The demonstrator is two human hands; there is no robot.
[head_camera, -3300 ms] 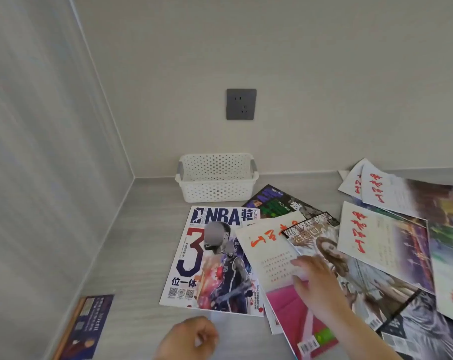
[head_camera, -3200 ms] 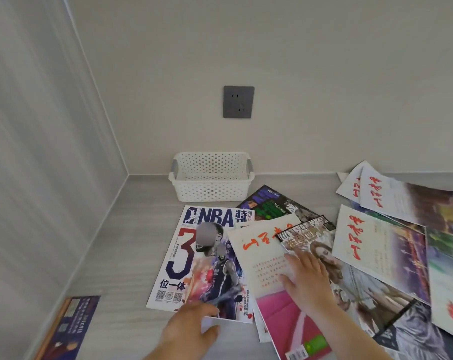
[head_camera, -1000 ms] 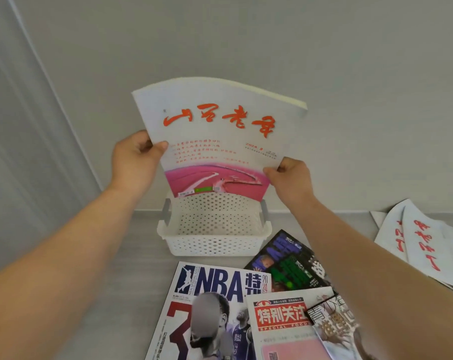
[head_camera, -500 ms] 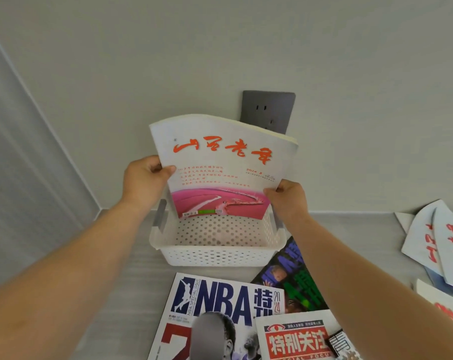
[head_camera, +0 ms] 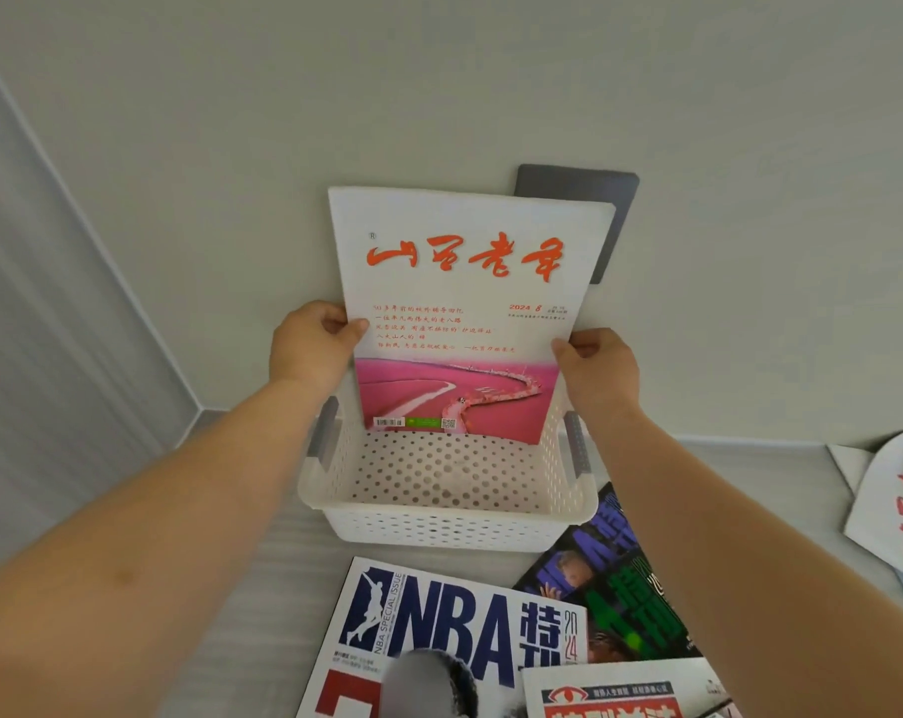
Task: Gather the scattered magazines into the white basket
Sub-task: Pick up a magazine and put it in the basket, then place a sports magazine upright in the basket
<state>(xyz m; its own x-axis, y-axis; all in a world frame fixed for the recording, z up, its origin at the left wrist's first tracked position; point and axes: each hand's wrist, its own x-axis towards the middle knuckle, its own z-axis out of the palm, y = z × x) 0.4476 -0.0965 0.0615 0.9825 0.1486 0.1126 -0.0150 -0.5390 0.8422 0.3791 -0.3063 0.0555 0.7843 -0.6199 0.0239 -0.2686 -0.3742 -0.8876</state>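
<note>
Holding the white-and-pink magazine upright w/ left hand & right hand pinching its side edges, bottom edge inside the white basket. Looks light, floppy, prob slick, so side-edge grip works imo.

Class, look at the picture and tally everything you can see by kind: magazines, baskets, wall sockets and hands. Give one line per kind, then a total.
Magazines: 6 (one held upright, NBA issue, dark one, red-banner one, two at the right edge)
Baskets: 1
Wall sockets: 1
Hands: 2 (left, right)
Total: 10
</note>
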